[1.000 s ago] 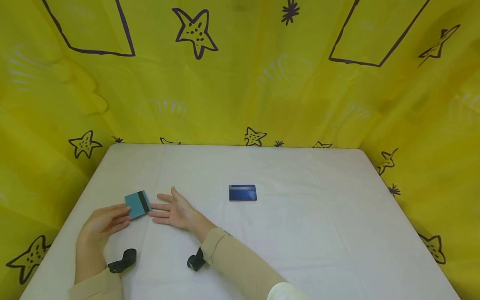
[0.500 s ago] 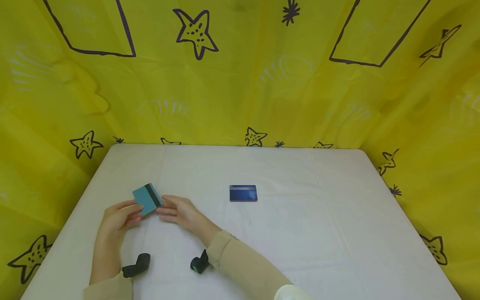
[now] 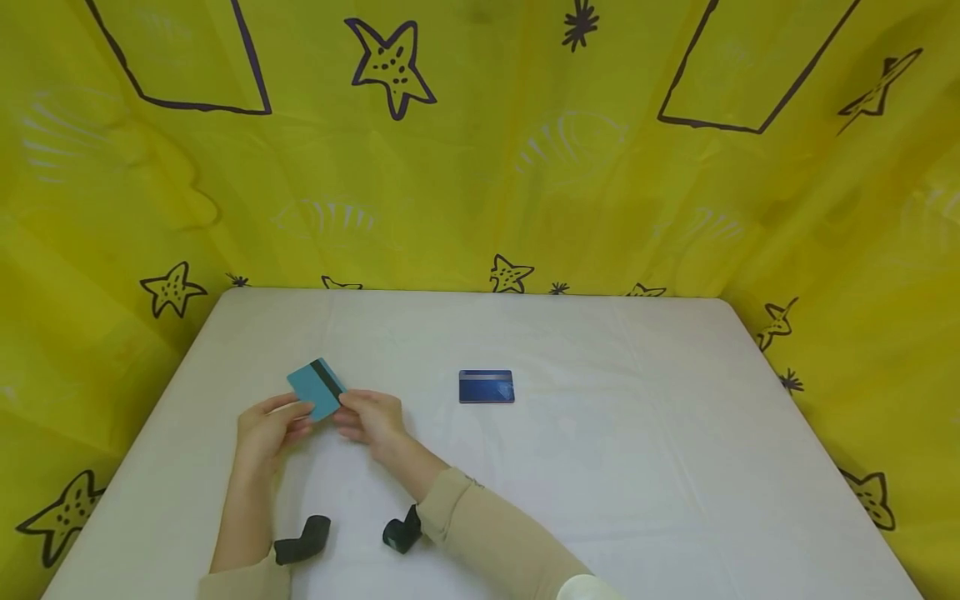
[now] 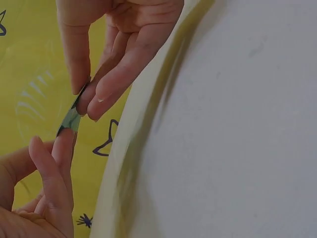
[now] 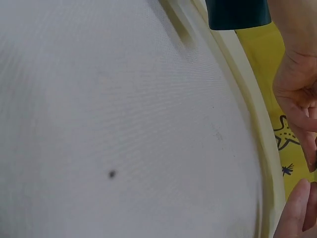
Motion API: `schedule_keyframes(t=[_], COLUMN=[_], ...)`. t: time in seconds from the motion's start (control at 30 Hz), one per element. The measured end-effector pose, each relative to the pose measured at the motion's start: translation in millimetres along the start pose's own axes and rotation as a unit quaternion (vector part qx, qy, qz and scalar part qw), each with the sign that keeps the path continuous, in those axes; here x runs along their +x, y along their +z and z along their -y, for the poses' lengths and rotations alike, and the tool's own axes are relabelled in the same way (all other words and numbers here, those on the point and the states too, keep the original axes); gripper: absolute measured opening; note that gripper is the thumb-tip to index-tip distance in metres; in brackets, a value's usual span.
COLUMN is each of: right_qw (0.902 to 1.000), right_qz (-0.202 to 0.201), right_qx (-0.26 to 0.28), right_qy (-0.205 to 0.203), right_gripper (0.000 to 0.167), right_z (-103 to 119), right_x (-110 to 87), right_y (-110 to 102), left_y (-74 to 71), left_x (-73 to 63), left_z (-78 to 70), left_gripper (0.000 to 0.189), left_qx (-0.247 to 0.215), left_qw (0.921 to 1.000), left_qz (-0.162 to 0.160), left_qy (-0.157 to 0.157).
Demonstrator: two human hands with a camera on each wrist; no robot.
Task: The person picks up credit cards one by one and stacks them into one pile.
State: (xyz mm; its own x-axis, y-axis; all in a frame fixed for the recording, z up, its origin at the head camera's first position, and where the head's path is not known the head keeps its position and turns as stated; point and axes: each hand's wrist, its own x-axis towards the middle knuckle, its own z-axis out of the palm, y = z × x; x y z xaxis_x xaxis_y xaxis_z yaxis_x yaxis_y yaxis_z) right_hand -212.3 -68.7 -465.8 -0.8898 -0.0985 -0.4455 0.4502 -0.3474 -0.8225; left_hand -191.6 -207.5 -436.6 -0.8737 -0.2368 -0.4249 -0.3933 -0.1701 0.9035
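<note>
A light blue card [image 3: 311, 390] with a dark stripe is held raised and tilted over the left part of the table. My left hand [image 3: 266, 429] pinches its lower left edge between thumb and fingers. At the stripe end, my right hand [image 3: 375, 421] grips the card's right edge, thumb on top and fingers beneath. The left wrist view sees the card [image 4: 69, 120] nearly edge-on between both hands' fingertips. A dark blue card [image 3: 486, 387] with a grey band lies flat on the table, to the right of my hands.
The white-covered table [image 3: 600, 467] meets a yellow curtain [image 3: 450, 167] printed with starfish at its back and sides. Black wrist-camera mounts [image 3: 303, 540] stick out from both sleeves, close above the tabletop.
My left hand has carried the light blue card right and slightly away from me, tilting it further. My right hand, earlier spread beside the card, has closed on its right edge.
</note>
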Motion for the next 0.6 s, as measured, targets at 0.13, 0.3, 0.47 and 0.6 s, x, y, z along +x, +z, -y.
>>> schedule_keyframes(t=[0.13, 0.3, 0.47, 0.6], right_qw=[0.9997, 0.9995, 0.9991, 0.9976], right_qz=[-0.024, -0.028, -0.012, 0.015], right_qx=[0.0, -0.011, -0.021, -0.044], right_qy=[0.0, 0.012, 0.035, 0.052], right_gripper=[0.021, 0.019, 0.017, 0.019], right_z=[1.6, 6.6, 16.5, 26.2], right_x=[1.5, 3.3, 4.9, 5.4], right_y=[-3.2, -9.9, -20.1, -29.3], left_y=[6.2, 8.3, 0.8, -10.2], left_x=[0.2, 0.4, 5.0, 8.4], left_z=[1.7, 3.2, 3.1, -0.1], left_gripper=[0.038, 0.048, 0.061, 0.068], left_qx=[-0.011, -0.012, -0.017, -0.031], left_qw=[0.9999, 0.9992, 0.9927, 0.9825], left_qz=[0.0, 0.036, 0.118, 0.183], left_qy=[-0.005, -0.011, -0.017, -0.016])
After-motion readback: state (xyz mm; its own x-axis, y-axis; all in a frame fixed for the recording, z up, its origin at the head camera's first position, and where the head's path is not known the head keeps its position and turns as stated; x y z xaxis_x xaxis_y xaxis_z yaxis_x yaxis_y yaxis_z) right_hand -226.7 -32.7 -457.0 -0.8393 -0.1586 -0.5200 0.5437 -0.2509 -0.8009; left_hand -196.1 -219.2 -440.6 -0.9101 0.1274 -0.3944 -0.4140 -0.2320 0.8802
